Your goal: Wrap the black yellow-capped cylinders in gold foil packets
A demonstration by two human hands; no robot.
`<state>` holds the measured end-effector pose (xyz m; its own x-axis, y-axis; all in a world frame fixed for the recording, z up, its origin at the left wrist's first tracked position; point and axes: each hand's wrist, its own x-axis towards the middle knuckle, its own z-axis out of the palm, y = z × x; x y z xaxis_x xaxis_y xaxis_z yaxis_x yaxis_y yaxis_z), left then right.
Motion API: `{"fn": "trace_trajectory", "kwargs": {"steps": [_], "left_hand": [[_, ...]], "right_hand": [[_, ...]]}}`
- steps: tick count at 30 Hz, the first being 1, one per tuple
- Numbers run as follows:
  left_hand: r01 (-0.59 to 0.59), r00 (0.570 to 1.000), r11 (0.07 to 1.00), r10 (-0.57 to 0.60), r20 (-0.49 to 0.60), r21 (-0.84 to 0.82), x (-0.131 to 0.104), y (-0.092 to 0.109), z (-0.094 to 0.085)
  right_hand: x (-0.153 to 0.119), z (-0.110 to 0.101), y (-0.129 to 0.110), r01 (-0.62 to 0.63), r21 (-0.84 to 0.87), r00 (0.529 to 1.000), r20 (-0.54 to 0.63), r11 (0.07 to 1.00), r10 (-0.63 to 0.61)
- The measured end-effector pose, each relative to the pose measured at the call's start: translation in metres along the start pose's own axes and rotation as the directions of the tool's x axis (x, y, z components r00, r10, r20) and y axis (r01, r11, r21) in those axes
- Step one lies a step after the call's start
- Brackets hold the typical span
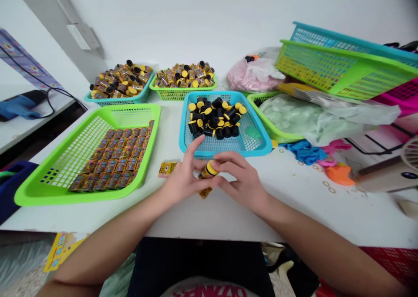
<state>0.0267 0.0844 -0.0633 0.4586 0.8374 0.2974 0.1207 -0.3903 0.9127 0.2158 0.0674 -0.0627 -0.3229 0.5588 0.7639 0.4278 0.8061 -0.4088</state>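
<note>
Both my hands meet over the white table in front of the blue basket (253,151). Between them is a small black canister with a yellow cap (212,168), tilted, with a printed label around its side. My left hand (181,177) grips it with thumb and lower fingers, its index finger raised. My right hand (243,181) has thumb and fingertips closed on the canister at the cap end. Just below, part of a yellow printed label (204,193) shows. A stack of labels (167,169) lies beside my left hand. Plain black canisters with yellow caps (218,118) fill the blue basket's middle.
On the left, a green basket (88,197) holds rows of labelled canisters (114,160). Two baskets heaped with labelled canisters (122,81) stand behind. Bags (294,114), stacked baskets (326,68), balloons (307,152) and a small fan (388,170) occupy the right side.
</note>
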Motion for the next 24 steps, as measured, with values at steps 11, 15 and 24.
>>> {"fn": "trace_trajectory", "kwargs": {"steps": [11, 15, 24], "left_hand": [[0.093, 0.995, 0.847, -0.095, 0.022, -0.523, 0.005, 0.0, 0.011], [0.193, 0.974, 0.829, -0.097, 0.206, -0.525, 0.002, 0.005, 0.011], [0.031, 0.999, 0.988, -0.038, -0.039, -0.152, -0.004, 0.008, 0.019]], "right_hand": [[0.001, -0.002, -0.005, 0.106, -0.123, 0.989, 0.112, 0.987, -0.092], [-0.002, 0.003, -0.009, 0.151, -0.123, 0.988, 0.036, 0.981, -0.147], [-0.003, 0.009, -0.009, 0.328, -0.302, 0.943, 0.156, 0.895, -0.293]]}}
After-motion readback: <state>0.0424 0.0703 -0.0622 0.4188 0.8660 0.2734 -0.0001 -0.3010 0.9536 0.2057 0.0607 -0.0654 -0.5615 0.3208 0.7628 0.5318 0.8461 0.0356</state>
